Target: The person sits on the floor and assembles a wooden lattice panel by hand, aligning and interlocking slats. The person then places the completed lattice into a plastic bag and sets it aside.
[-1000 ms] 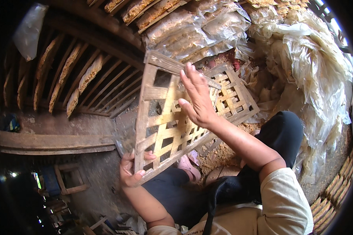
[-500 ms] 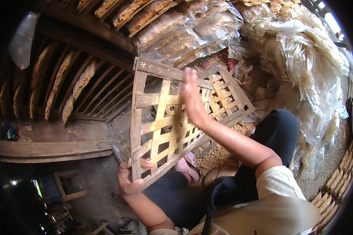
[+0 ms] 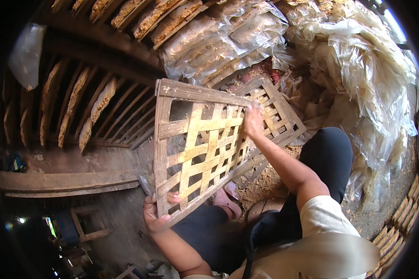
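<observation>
A wood-framed rack woven from flat bamboo strips [image 3: 198,149] is tilted up in front of me. My left hand [image 3: 157,213] grips its lower left corner, with the thumb on the near side and fingers showing through the gap. At the rack's far right end, my right hand [image 3: 253,122] is closed around the edge near the upper corner; part of its fingers is hidden. Behind that end lies a second woven rack [image 3: 280,110], its near part covered by the first.
Slatted shelving [image 3: 81,104] holding crusty yellowish slabs stands at left. More slabs under clear plastic sheeting [image 3: 228,39] lie at the far side. Crumpled plastic [image 3: 363,79] is heaped at right. A wooden beam [image 3: 65,181] runs at left; crumbs [image 3: 260,190] cover the floor near my feet.
My right hand, raised flat over the rack before, has moved right and down onto its far end. The rack's upper left corner has dropped slightly; my left hand keeps its grip.
</observation>
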Motion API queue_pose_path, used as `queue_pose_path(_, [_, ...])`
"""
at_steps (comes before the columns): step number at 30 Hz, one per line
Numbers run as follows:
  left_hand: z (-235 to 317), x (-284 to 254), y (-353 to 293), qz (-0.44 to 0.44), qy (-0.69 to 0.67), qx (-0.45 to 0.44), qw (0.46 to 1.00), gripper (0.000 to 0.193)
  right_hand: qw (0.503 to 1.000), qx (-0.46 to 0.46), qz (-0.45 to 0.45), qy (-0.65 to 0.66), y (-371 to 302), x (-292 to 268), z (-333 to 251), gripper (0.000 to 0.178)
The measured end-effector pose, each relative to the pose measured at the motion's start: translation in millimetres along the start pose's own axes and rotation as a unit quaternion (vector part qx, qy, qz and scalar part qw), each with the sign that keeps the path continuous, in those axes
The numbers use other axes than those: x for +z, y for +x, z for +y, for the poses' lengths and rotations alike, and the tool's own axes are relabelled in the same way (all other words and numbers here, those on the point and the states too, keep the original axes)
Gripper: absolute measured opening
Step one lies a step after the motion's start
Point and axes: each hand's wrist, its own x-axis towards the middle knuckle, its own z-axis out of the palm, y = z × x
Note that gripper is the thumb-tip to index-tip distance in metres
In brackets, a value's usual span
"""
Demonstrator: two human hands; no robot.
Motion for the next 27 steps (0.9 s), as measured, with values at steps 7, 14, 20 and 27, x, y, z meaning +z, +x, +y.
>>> queue_pose_path(7, [8, -3, -1, -0.037, 0.014, 0.003, 0.999, 0.074, 0.97, -0.241, -0.034, 0.028, -11, -16, -65, 0.057])
queue_pose_path(14, [3, -11, -6, 0.003, -0.011, -0.007, 1.0, 0.069, 0.96, -0.242, -0.107, -0.093, 25, -50, -23, 0.047])
queue_pose_path(20, [5, -17, -12, -0.021, -0.002, -0.013, 1.0, 0.073, 0.948, -0.251, -0.079, -0.181, 10, -67, -38, 0.045])
queue_pose_path(27, [4, -10, -8, -0.045, -0.042, -0.013, 0.998, 0.074, 0.959, -0.254, -0.031, -0.122, 8, -67, -23, 0.041])
